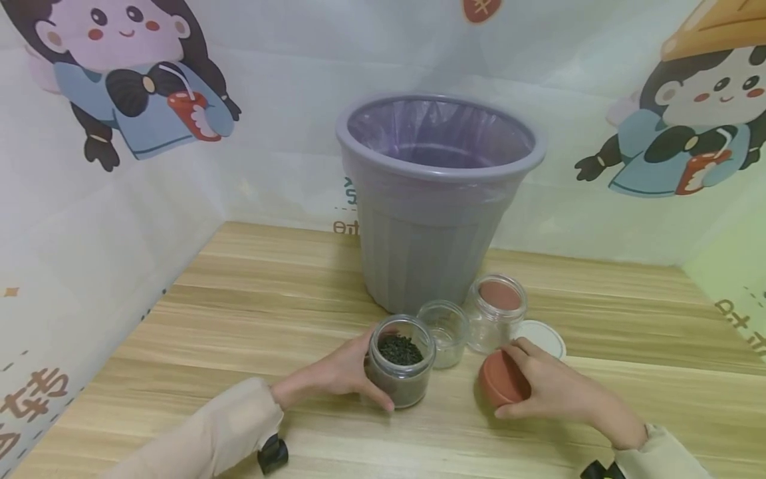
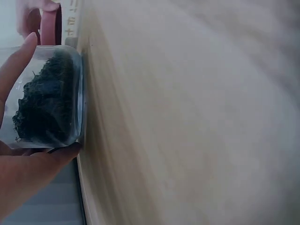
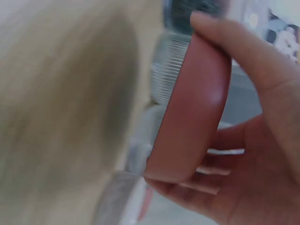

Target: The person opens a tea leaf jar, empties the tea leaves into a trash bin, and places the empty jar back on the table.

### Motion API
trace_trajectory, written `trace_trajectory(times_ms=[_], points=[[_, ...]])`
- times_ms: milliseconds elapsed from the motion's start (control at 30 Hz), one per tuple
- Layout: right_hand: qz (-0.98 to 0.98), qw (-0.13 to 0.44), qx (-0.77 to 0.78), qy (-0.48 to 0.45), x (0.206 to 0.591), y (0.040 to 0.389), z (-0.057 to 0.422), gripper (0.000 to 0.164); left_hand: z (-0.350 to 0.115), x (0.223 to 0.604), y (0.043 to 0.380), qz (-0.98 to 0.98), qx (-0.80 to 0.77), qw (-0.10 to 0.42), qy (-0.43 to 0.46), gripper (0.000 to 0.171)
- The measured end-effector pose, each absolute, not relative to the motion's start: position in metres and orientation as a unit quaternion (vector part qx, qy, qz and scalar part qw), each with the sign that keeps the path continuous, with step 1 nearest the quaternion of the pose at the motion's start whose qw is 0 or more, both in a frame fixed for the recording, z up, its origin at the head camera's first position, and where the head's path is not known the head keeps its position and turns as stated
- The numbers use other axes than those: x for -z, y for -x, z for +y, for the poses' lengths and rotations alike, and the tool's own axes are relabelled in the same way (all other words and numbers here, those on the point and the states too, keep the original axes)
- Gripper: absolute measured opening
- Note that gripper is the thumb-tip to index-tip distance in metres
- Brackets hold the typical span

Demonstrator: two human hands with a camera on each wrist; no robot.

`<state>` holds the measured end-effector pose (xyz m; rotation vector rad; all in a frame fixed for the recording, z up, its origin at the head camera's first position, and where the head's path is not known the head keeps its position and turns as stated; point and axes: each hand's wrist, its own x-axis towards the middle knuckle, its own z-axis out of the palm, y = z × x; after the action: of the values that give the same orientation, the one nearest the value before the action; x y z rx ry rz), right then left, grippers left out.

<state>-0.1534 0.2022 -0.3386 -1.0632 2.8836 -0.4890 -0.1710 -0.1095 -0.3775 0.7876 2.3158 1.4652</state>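
My left hand [image 1: 347, 369] grips a clear glass jar [image 1: 401, 382] from its left side, thumb in front and fingers behind. Dark dried leaves [image 2: 47, 98] like loose tea fill part of it, and its mouth is uncovered. A reddish-brown round lid [image 1: 499, 380] is tilted on edge in my right hand [image 1: 550, 386], pinched between thumb and fingers; the right wrist view shows it just above the table. Between the hands stand a small clear glass jar [image 1: 444, 342] and a taller one [image 1: 486, 329] with a reddish-brown disc [image 1: 500, 295] at its mouth.
A large purple-grey bin [image 1: 419, 246] with a plastic liner stands right behind the jars. Behind my right hand lies a white round lid [image 1: 541, 338], partly covered. The wood-grain table [image 1: 269, 293] is bounded by a printed cloth backdrop [image 1: 281, 133].
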Motion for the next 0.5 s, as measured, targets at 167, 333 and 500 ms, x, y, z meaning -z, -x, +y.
trace_trajectory(times_ms=[167, 333, 500], points=[[0.94, 0.016, 0.131, 0.314, 0.351, 0.151, 0.196, 0.09, -0.108, 0.38, 0.17, 0.813, -0.494, 0.133, -0.276, 0.109], [0.945, -0.008, 0.115, 0.306, 0.358, 0.151, 0.188, 0.088, -0.107, 0.381, 0.171, 0.822, -0.482, 0.118, -0.278, 0.104], [0.945, -0.033, 0.101, 0.309, 0.362, 0.152, 0.181, 0.079, -0.106, 0.38, 0.171, 0.834, -0.466, 0.1, -0.278, 0.101]])
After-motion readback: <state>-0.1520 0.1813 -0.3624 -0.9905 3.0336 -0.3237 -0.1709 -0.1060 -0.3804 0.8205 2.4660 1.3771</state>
